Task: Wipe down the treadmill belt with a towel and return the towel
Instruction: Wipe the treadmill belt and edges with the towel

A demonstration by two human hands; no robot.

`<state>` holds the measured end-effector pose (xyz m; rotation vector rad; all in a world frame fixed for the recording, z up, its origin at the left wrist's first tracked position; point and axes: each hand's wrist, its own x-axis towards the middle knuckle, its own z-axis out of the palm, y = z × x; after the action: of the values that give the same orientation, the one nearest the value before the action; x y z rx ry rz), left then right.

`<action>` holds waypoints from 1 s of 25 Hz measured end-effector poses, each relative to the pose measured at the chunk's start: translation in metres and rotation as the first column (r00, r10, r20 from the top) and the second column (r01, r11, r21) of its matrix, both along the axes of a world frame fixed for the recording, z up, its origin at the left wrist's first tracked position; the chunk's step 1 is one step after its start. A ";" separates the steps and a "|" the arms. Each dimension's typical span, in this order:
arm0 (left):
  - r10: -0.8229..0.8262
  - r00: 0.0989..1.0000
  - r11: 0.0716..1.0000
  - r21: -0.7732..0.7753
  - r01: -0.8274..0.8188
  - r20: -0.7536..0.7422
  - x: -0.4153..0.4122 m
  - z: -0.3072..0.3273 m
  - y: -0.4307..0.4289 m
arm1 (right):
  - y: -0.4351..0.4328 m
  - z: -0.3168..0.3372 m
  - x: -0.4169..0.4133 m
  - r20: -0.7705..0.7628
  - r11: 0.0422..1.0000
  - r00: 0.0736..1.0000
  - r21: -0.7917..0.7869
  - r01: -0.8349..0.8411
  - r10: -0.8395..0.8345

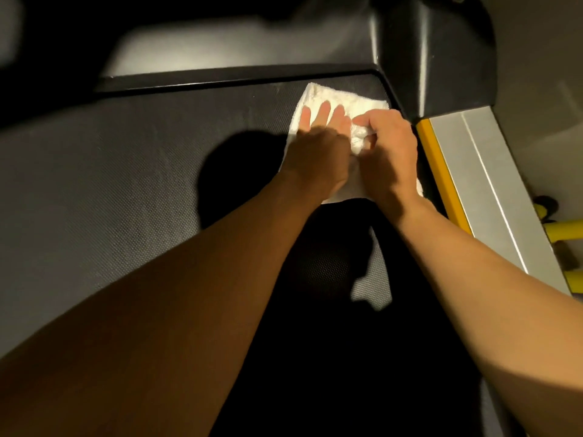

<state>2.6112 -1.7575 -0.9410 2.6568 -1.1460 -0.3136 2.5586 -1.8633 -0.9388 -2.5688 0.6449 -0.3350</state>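
Observation:
A white towel (344,100) lies flat on the dark textured treadmill belt (126,171), at the belt's far right corner. My left hand (318,143) presses on the towel with its fingers straight and spread. Right beside it, my right hand (389,149) has its fingers curled and bunches up a fold of the towel. Both forearms reach in from the bottom of the view and hide the towel's near part.
A black motor cover (432,58) rises just beyond the towel at the belt's front. A silver side rail (492,190) with a yellow strip (441,178) runs along the belt's right edge. Yellow frame tubes (564,231) show at the far right.

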 end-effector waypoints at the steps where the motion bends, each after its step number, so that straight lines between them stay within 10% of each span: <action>1: -0.012 1.000 1.000 0.016 0.012 0.019 -0.006 -0.001 0.002 | 0.000 -0.001 -0.013 0.007 0.997 0.998 -0.033 -0.069 0.069; 6: -0.157 0.950 0.987 0.066 0.145 0.270 -0.041 -0.007 0.036 | -0.007 -0.002 -0.054 0.131 0.982 0.973 -0.004 -0.190 0.189; 10: -0.045 0.998 0.997 0.058 0.041 0.054 -0.031 0.006 0.024 | 0.013 0.003 -0.027 0.055 0.992 0.994 -0.085 -0.088 0.093; 17: -0.211 0.961 0.977 -0.006 0.215 0.176 -0.051 -0.012 0.079 | 0.017 0.002 -0.072 0.012 0.973 0.976 -0.089 -0.214 0.216; 21: 0.057 0.998 0.989 0.136 -0.055 -0.009 -0.037 0.009 0.088 | 0.049 -0.008 -0.032 0.053 0.980 0.984 0.096 -0.173 0.168; 25: 0.170 0.985 0.985 0.023 -0.170 -0.008 -0.042 0.004 0.138 | 0.086 -0.010 -0.048 -0.088 0.927 0.938 -0.152 -0.344 0.334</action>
<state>2.5696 -1.6192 -0.9367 2.7460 -0.9099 -0.3103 2.5105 -1.7775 -0.9486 -2.7947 0.1870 -0.2004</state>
